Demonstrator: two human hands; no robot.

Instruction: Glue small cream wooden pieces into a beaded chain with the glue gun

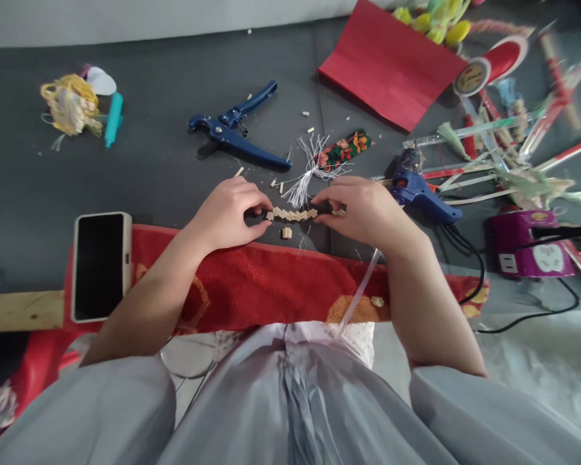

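Note:
A short cream-coloured knobbly strip [293,215], perhaps of small stick pieces joined in a row, is stretched level between my two hands. My left hand [232,213] pinches its left end between thumb and fingers. At the right end my right hand [356,210] closes its thumb and forefinger in the same way. Just below the strip lies a small bundle of short cream sticks [287,233]. A spray of white threads [310,177] fans out just above it, beside a dark floral strip [343,150].
Blue cutters [242,129] lie open beyond my hands. To the right are a blue glue gun [423,194], a purple power socket [532,245], red paper [392,64] and a ribbon spool [494,64]. A phone [101,266] rests on a red cloth [256,284] along the edge.

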